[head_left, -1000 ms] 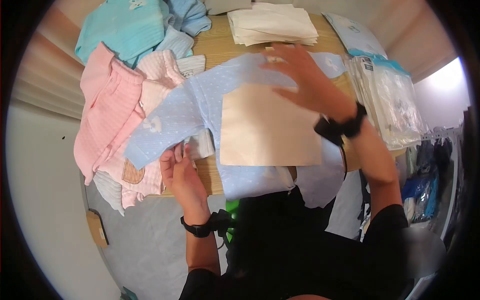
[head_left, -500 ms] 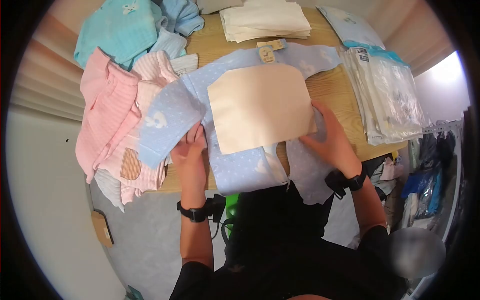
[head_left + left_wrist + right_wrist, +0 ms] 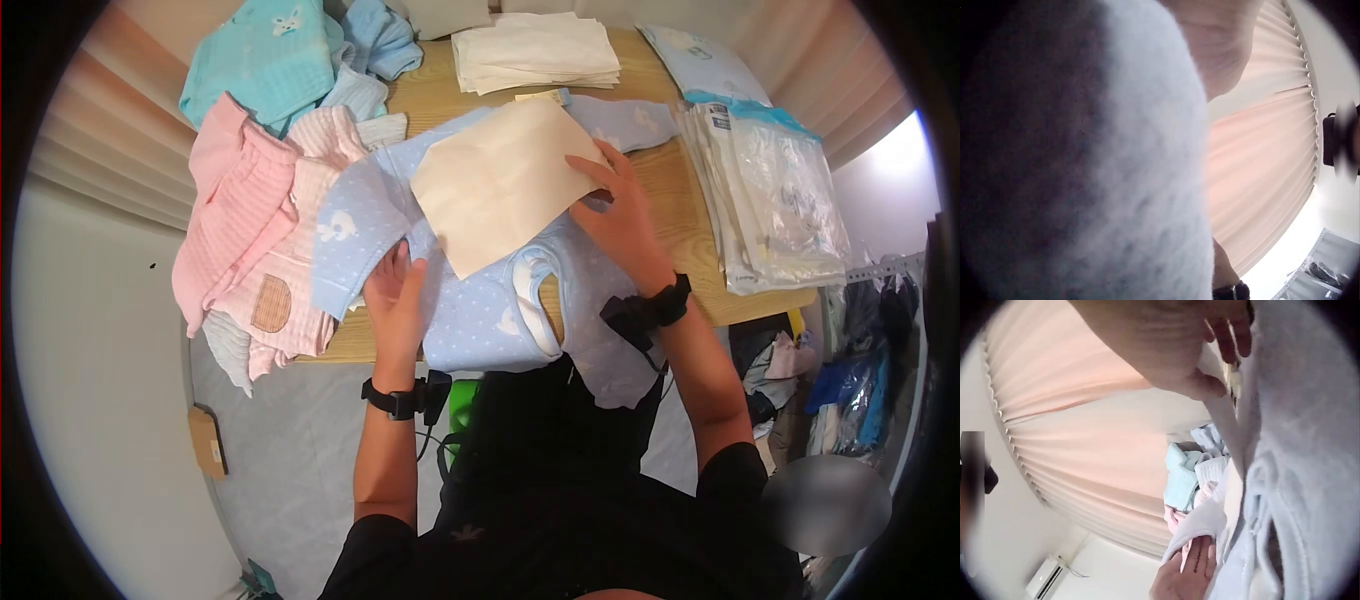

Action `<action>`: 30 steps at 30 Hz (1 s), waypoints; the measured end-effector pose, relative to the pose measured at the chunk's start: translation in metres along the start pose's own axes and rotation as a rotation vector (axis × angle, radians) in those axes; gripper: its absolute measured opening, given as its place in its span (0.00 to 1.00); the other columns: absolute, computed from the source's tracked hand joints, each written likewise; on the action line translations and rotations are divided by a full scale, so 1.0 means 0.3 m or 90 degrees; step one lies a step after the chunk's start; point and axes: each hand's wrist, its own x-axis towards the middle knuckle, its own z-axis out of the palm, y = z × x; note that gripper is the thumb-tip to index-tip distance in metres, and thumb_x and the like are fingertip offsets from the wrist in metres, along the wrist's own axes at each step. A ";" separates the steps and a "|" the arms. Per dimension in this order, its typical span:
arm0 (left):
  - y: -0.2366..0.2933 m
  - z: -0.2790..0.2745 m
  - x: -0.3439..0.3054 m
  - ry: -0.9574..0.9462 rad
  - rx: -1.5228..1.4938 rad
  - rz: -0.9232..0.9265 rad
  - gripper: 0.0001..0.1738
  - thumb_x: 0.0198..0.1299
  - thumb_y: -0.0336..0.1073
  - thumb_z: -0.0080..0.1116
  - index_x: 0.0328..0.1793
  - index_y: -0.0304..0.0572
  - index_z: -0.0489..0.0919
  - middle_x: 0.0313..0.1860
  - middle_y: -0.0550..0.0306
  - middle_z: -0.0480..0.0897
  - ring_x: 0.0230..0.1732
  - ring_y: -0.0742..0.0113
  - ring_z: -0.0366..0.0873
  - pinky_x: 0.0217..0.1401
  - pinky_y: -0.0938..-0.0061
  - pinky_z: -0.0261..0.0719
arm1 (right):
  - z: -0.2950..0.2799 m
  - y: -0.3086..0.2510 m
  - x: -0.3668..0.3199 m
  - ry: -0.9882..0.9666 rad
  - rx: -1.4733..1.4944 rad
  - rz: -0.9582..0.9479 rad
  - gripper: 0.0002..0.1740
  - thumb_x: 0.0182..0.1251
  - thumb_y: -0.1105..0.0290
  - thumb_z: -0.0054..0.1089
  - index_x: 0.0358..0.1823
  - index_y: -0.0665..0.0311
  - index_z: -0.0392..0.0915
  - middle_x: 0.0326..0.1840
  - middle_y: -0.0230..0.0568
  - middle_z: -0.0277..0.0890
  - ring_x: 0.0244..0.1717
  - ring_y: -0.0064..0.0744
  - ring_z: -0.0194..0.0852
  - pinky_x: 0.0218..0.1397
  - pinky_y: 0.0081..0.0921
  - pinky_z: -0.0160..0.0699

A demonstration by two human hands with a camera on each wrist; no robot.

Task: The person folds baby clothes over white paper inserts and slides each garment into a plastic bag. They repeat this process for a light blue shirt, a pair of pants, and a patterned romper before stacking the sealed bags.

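A light blue garment with white bears (image 3: 465, 325) lies spread on the table, its sleeve (image 3: 350, 225) toward the left. Over its upper part a cream sheet (image 3: 500, 180) sits slanted, and my right hand (image 3: 625, 230) grips its right edge between thumb and fingers. The left hand (image 3: 397, 305) has its relaxed fingers at the sleeve's lower edge, palm up; the right wrist view also shows this left hand (image 3: 1188, 575) beside the fabric. Blurred pale fabric (image 3: 1154, 162) fills much of the left wrist view.
Pink clothes (image 3: 240, 210) lie at the left, teal clothes (image 3: 265, 65) behind them. A stack of cream sheets (image 3: 535, 50) is at the back of the wooden table (image 3: 690, 210). Clear plastic packages (image 3: 780, 200) lie along the right side.
The sheet has turned and moved away from the body, uncovering the garment's neck opening. My right hand, first above the sheet, came down to its edge and then moved up with it.
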 end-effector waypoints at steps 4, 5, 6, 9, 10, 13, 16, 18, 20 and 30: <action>0.012 -0.002 -0.001 -0.009 0.020 -0.001 0.38 0.63 0.17 0.57 0.79 0.26 0.56 0.78 0.41 0.63 0.80 0.51 0.58 0.84 0.57 0.51 | 0.038 0.100 -0.015 0.038 0.037 -0.036 0.27 0.56 0.79 0.67 0.60 0.57 0.82 0.74 0.52 0.61 0.69 0.48 0.69 0.65 0.33 0.78; 0.014 0.001 -0.004 -0.006 0.015 -0.003 0.38 0.62 0.17 0.57 0.79 0.26 0.56 0.77 0.41 0.63 0.80 0.51 0.59 0.83 0.57 0.51 | 0.034 0.093 -0.018 0.036 0.036 -0.032 0.27 0.55 0.79 0.67 0.60 0.57 0.82 0.73 0.52 0.62 0.69 0.49 0.68 0.65 0.33 0.78; 0.013 0.004 -0.007 0.002 0.011 0.007 0.38 0.62 0.17 0.57 0.78 0.26 0.57 0.77 0.40 0.63 0.80 0.50 0.59 0.83 0.57 0.52 | 0.028 0.087 -0.025 0.035 0.035 -0.027 0.27 0.55 0.79 0.68 0.59 0.57 0.82 0.71 0.52 0.62 0.69 0.49 0.68 0.65 0.33 0.78; -0.003 0.012 -0.002 0.012 0.049 0.060 0.37 0.62 0.19 0.59 0.77 0.26 0.58 0.77 0.38 0.63 0.79 0.50 0.60 0.82 0.56 0.55 | 0.007 0.069 -0.051 -0.010 -0.049 -0.015 0.29 0.52 0.77 0.71 0.59 0.57 0.82 0.66 0.51 0.65 0.66 0.51 0.68 0.64 0.36 0.77; -0.016 0.012 -0.007 0.010 0.096 0.093 0.38 0.62 0.21 0.61 0.77 0.26 0.58 0.77 0.38 0.63 0.79 0.49 0.60 0.81 0.56 0.56 | 0.005 0.066 -0.060 -0.012 -0.094 -0.032 0.30 0.51 0.75 0.73 0.60 0.57 0.82 0.65 0.51 0.66 0.65 0.52 0.68 0.64 0.37 0.76; 0.000 0.020 -0.042 -0.009 0.288 0.055 0.40 0.64 0.28 0.63 0.78 0.27 0.57 0.77 0.38 0.63 0.79 0.46 0.60 0.80 0.57 0.57 | 0.001 0.054 -0.091 -0.036 -0.203 -0.083 0.32 0.48 0.69 0.77 0.60 0.55 0.81 0.63 0.52 0.68 0.64 0.54 0.68 0.64 0.41 0.73; 0.065 0.063 -0.036 -0.086 0.476 0.042 0.40 0.63 0.34 0.67 0.77 0.27 0.61 0.74 0.38 0.67 0.77 0.47 0.62 0.79 0.58 0.57 | -0.006 0.031 -0.094 -0.058 -0.257 -0.131 0.35 0.47 0.60 0.79 0.61 0.53 0.81 0.63 0.52 0.69 0.63 0.55 0.67 0.65 0.45 0.69; 0.061 0.074 -0.033 -0.130 0.541 0.089 0.37 0.62 0.38 0.69 0.72 0.26 0.67 0.69 0.36 0.72 0.73 0.45 0.67 0.76 0.58 0.62 | -0.002 0.029 -0.103 -0.051 -0.280 -0.144 0.36 0.47 0.55 0.79 0.61 0.53 0.81 0.64 0.53 0.69 0.63 0.56 0.67 0.66 0.48 0.67; 0.028 0.077 -0.030 -0.145 0.552 0.163 0.32 0.61 0.41 0.70 0.65 0.25 0.75 0.61 0.31 0.79 0.66 0.41 0.75 0.70 0.57 0.69 | -0.004 0.031 -0.102 -0.059 -0.263 -0.120 0.36 0.48 0.52 0.78 0.62 0.53 0.81 0.65 0.53 0.69 0.64 0.57 0.67 0.67 0.49 0.67; 0.111 0.130 0.013 -0.292 0.755 0.297 0.43 0.59 0.41 0.69 0.79 0.38 0.64 0.80 0.38 0.62 0.82 0.38 0.53 0.82 0.40 0.41 | 0.004 0.059 -0.101 0.006 -0.209 -0.065 0.26 0.54 0.62 0.75 0.56 0.59 0.82 0.61 0.50 0.73 0.61 0.55 0.69 0.64 0.44 0.70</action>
